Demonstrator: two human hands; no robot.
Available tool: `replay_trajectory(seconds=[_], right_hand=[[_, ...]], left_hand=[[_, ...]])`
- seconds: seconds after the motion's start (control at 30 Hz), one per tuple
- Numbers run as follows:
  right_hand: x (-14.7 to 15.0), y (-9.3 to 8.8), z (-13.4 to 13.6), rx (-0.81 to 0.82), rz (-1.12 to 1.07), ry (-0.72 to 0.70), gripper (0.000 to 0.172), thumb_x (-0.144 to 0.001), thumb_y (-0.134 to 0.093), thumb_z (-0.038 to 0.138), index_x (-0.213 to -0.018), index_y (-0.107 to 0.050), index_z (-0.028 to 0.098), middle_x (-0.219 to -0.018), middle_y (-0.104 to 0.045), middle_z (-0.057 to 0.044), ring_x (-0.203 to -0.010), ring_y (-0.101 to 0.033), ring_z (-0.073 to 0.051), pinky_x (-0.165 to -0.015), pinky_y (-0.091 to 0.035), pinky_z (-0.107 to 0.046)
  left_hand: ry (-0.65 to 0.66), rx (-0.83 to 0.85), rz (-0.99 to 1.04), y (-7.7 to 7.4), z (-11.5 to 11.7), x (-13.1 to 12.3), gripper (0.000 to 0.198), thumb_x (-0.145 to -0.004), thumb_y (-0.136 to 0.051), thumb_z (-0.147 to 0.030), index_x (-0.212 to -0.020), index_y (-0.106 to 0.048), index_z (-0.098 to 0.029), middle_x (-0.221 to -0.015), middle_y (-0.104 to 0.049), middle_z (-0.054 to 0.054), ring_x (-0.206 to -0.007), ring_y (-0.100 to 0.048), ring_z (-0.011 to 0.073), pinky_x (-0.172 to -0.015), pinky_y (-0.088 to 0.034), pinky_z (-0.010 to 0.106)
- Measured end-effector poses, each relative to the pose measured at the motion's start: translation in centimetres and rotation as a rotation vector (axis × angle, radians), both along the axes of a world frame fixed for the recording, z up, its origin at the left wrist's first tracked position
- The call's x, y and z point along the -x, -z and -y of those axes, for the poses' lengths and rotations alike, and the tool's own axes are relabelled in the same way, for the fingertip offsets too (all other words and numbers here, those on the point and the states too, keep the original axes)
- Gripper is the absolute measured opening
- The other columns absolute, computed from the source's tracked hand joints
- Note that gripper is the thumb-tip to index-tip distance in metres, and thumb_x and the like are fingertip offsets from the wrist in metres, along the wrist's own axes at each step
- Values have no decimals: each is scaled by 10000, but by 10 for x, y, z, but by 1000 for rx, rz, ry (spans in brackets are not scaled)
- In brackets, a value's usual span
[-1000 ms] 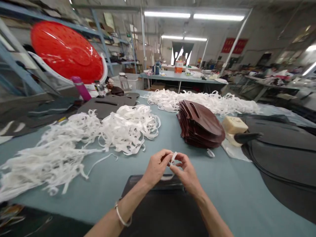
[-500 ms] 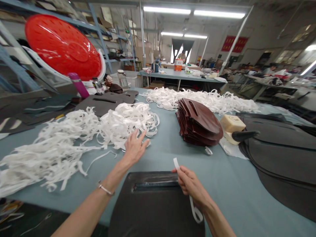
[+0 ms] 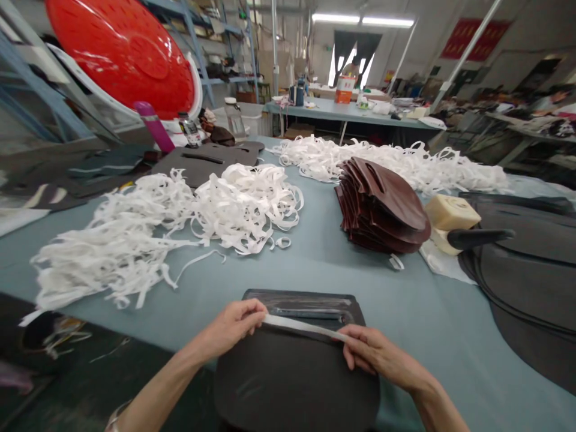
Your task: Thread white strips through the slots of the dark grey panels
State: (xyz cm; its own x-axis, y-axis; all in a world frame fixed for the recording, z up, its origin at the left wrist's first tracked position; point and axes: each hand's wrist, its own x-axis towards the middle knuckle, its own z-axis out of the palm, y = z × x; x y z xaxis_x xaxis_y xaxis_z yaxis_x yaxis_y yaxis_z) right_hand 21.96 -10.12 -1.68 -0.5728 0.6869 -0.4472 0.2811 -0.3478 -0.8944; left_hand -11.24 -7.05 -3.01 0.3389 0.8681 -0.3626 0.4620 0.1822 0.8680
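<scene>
White tape point(image 3: 299, 325) is running nearly straight between my hands, above the dark panel point(image 3: 292, 384) and just on my side of its slot point(image 3: 310, 314). My left hand point(image 3: 236, 327) is pinching one stretch and my right hand point(image 3: 373, 351) is pinching another, probably so that it is hanging taut and untwisted. I cannot tell whether it is touching the panel. That panel is lying by the near edge of the table point(image 3: 310, 264), likely for easy reach; loose tape point(image 3: 249, 207) is heaping ahead leftward, brown pieces point(image 3: 382, 207) sitting stacked rightward, seemingly sorted apart.
</scene>
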Motion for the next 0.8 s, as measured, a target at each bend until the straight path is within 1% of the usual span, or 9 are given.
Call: replay_trajectory(seconds=[0.07,0.17,0.23,0.3,0.43,0.5,0.63,0.7,0.8], right_hand=[[2,7,6,17,42,80,322,-914,-439,490,-946,-523,181,-676,-582,21,-468,-367,-58,-438,-256,-195],[7,18,6,-69,211,292,287,-855,-527,465,-766,-476,197,-561,-535,46,-430,-363,-63,-420,-234,-204],[9,24,0,-166,294,387,293,-841,-534,454,-710,-484,197,-521,-470,62,-445,-360,-69,-440,-246,-209],[9,28,-8,-257,348,418,293,-851,-508,455,-727,-535,191,-521,-441,63,-473,-382,-81,-467,-269,-217],[9,37,-20,-349,492,528,311,-837,-510,492,-772,-578,195,-532,-504,40,-504,-456,-113,-502,-318,-236],[9,41,-21,-355,552,555,322,-831,-510,509,-753,-565,202,-527,-532,31,-502,-481,-123,-513,-338,-244],[6,46,-15,-320,539,498,318,-851,-469,508,-766,-558,215,-535,-548,29,-482,-495,-124,-496,-352,-243],[6,47,-13,-297,514,496,315,-852,-461,510,-788,-557,217,-543,-551,30,-454,-480,-118,-470,-348,-241],[6,46,-15,-279,493,537,329,-840,-470,535,-791,-539,217,-543,-555,31,-417,-449,-106,-436,-338,-237]], left_hand=[[-17,78,0,9,13,8,311,-840,-488,-458,-868,-615,-176,-679,-542,-31,-598,-488,111,-538,-355,208],[-185,68,-86,18,22,11,328,-776,-559,-494,-775,-595,-167,-614,-529,-38,-536,-473,105,-494,-328,204],[-293,39,-117,20,19,11,345,-742,-582,-510,-720,-571,-166,-572,-513,-45,-504,-457,100,-481,-320,204],[-343,26,-98,21,11,10,338,-746,-559,-502,-736,-579,-165,-584,-537,-36,-506,-473,103,-487,-339,205],[-401,-23,-145,24,-5,7,291,-758,-519,-440,-746,-611,-165,-571,-575,-23,-508,-518,113,-502,-363,207],[-431,-37,-184,27,-9,6,265,-750,-522,-414,-727,-616,-167,-563,-590,-20,-505,-540,117,-508,-369,210],[-448,-14,-211,30,-6,5,236,-734,-537,-388,-703,-618,-168,-560,-610,-19,-486,-564,118,-506,-390,214],[-453,10,-214,30,-4,5,233,-733,-538,-386,-699,-613,-168,-555,-611,-20,-453,-548,108,-474,-383,209],[-469,53,-216,31,-6,6,248,-736,-534,-401,-728,-611,-165,-540,-607,-21,-396,-509,100,-399,-344,203]])
